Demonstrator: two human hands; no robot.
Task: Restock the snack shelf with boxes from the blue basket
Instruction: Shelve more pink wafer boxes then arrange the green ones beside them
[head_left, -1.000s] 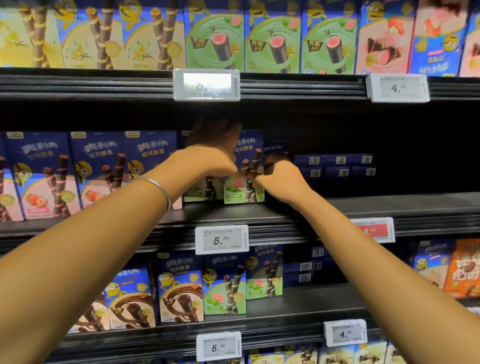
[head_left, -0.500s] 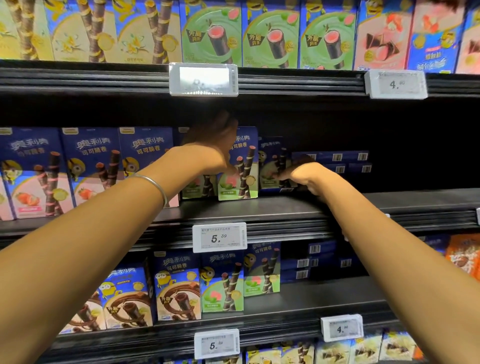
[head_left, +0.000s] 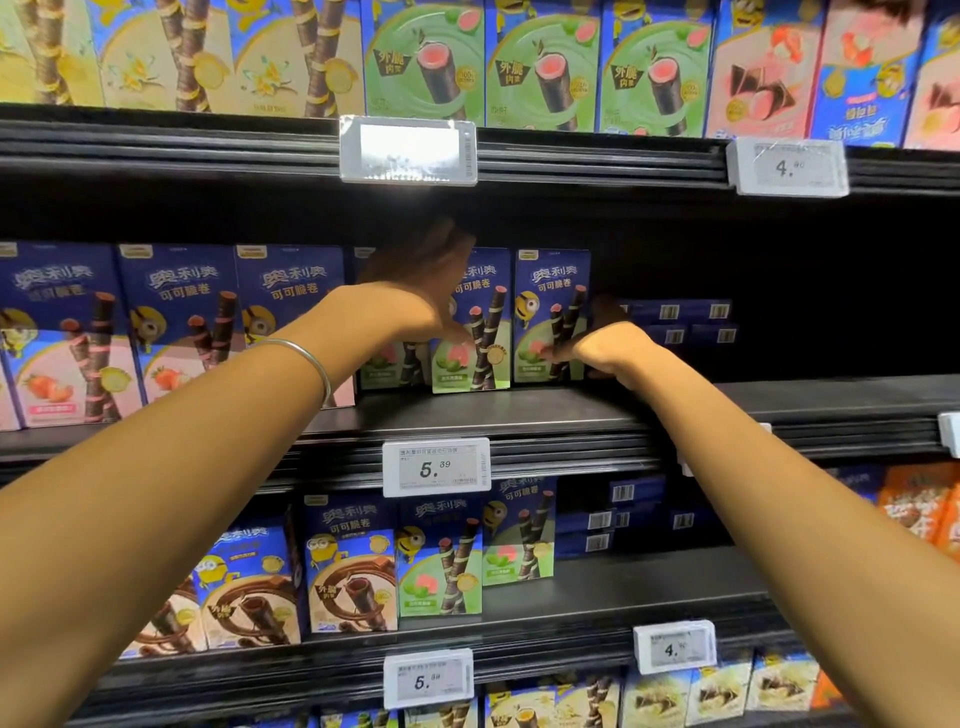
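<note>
green-and-blue cardboard snack box (head_left: 551, 291) now faces front on the black shelf (head_left: 519, 410), right hand (head_left: 608, 348) pinching its side, left hand (head_left: 415, 291) gripping its twin (head_left: 480, 364): one more restocked.

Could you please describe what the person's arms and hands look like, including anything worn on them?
Both arms are bare as far as the view shows, with no sleeves in sight. The left hand and the right hand wear no gloves. A thin silver bangle circles the left wrist; the right wrist carries nothing. Any rings are too blurred to tell.
</note>
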